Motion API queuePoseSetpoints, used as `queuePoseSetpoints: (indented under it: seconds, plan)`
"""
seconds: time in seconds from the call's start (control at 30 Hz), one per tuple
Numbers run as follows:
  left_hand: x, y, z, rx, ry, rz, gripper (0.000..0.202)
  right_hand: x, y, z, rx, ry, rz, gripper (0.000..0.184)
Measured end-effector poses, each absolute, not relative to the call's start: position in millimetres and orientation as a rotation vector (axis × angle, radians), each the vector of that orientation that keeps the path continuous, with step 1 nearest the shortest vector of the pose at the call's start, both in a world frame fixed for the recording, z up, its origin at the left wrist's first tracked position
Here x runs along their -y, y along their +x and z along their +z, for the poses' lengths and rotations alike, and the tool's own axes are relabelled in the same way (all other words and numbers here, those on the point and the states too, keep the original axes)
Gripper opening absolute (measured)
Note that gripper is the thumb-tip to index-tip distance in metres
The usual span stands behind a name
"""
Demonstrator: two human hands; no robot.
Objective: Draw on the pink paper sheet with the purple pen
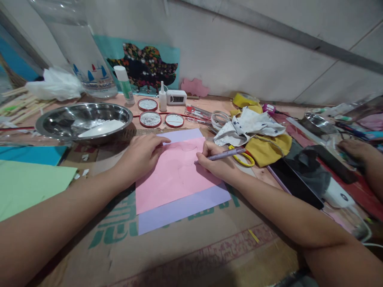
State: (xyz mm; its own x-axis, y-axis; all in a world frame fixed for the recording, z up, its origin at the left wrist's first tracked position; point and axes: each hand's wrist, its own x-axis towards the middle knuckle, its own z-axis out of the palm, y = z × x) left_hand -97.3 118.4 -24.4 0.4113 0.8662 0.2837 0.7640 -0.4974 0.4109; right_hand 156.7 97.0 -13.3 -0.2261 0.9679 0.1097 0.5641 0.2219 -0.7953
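A pink sheet of paper (164, 181) lies over a lavender sheet (185, 211), whose edges show above and below it. Faint curved lines are drawn on the pink one. My left hand (146, 151) rests flat on the pink sheet's upper left, fingers stretched out and holding nothing. In my right hand (216, 159) a slim purplish pencil (223, 155) is pinched, its tip on the paper's right half beside the drawn lines. Just beyond that hand lie yellow-handled scissors (249, 160), partly covered by cloth.
Cardboard (167, 255) covers the work surface. A steel bowl (44, 125), glue stick (123, 85), small glue bottle (162, 99), bead-filled lids (150, 118) and a clock (176, 97) stand behind. Cloths (269, 149) and a phone (295, 185) lie right, near another person's hand (354, 150).
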Motion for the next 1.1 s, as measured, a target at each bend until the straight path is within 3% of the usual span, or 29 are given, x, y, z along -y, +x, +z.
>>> queuePoseSetpoints:
  seconds: [1.1]
  plan:
    - [-117.8,-97.1,-22.8,-1.453,2.442,0.664,0.031,-95.9,155.1,-5.8,1.979,-1.447,0.802,0.026]
